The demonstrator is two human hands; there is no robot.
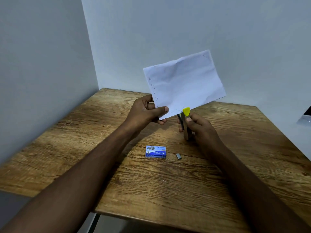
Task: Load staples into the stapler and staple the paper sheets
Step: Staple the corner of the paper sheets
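Observation:
My left hand (148, 111) pinches the lower left corner of the white paper sheets (185, 81) and holds them upright above the table. Several staples run along the sheets' left edge. My right hand (200, 126) grips a small stapler (185, 121) with a yellow tip, held upright, its jaws at the bottom edge of the sheets. A blue staple box (156, 151) lies closed on the wooden table (84, 132) near me. Just right of the box lies a short loose strip of staples (178, 156).
The table stands in a corner between two pale walls. Its near edge runs across the bottom of the view, with a metal leg (94, 221) below. A white object (305, 116) shows partly at the right edge.

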